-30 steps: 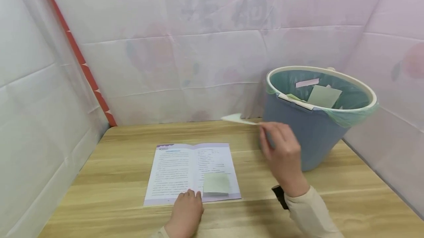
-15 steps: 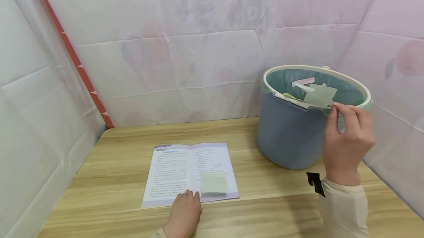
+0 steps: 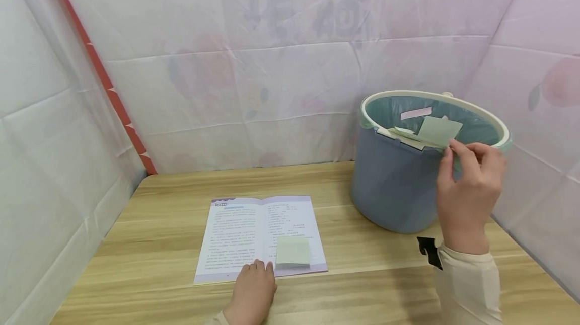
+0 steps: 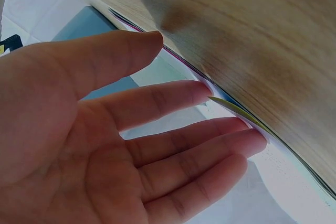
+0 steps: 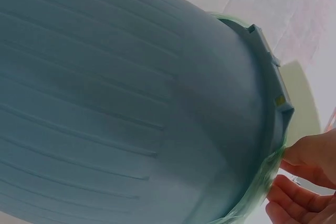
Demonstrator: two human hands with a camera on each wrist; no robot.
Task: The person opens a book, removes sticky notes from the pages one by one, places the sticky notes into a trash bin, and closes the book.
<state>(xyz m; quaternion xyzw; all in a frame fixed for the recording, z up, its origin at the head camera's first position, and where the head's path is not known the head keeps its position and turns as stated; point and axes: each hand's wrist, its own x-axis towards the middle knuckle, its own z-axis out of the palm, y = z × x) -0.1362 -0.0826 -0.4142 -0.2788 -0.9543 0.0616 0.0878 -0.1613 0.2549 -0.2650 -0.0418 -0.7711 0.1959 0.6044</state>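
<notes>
An open booklet (image 3: 235,239) with printed text lies on the table, and a pale green sticky note (image 3: 293,251) sits on its right page. My left hand (image 3: 254,287) rests at the booklet's lower edge, its fingertips on the pages; the left wrist view shows the fingers (image 4: 184,150) nearly straight. Over at the trash bin (image 3: 389,184), my right hand (image 3: 473,184) pinches a pale green sticky note (image 5: 300,95) between thumb and fingertips at the near rim. Inside the bin's green liner, another green note (image 3: 437,130) and a pink strip (image 3: 416,113) show.
The wooden table (image 3: 149,244) is enclosed by pale cloth walls (image 3: 290,78) at the back and both sides. A red strip (image 3: 97,63) runs down the left corner. The bin stands at the table's right, near the back wall.
My right hand has carried the sticky note rightward to the bin and lowered it to the near rim. My left hand has stayed at the booklet's lower edge.
</notes>
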